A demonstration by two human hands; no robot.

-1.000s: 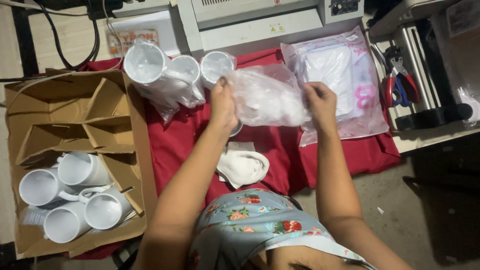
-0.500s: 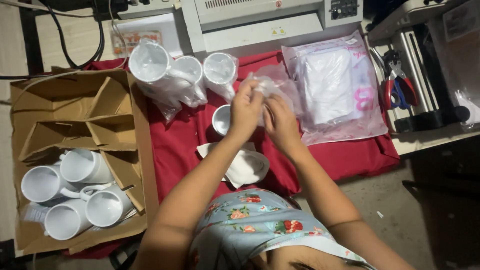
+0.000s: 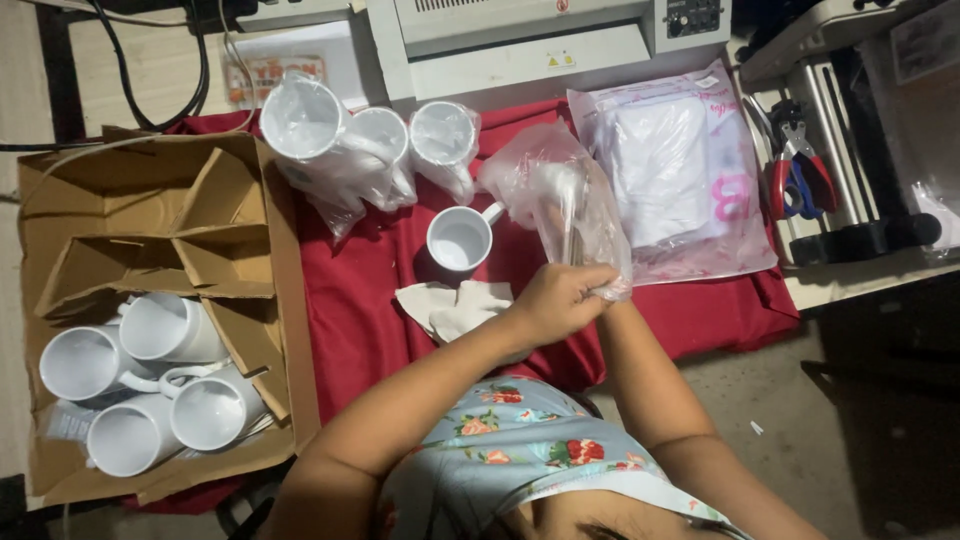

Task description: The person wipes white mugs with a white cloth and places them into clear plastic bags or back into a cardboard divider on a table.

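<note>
Three wrapped mugs (image 3: 370, 150) stand at 11 o'clock, one bare mug (image 3: 460, 240) on the counter (image 3: 350, 300), four in the box (image 3: 140, 380) at 8 o'clock; left hand (image 3: 555, 300) clenches the bag (image 3: 560, 200) with a mug inside, right hand hidden behind it, grip unclear.

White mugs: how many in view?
9. Four in the cardboard box. Three bagged at the back. One bare on the red cloth. One in the held bag. More may be hidden.
</note>
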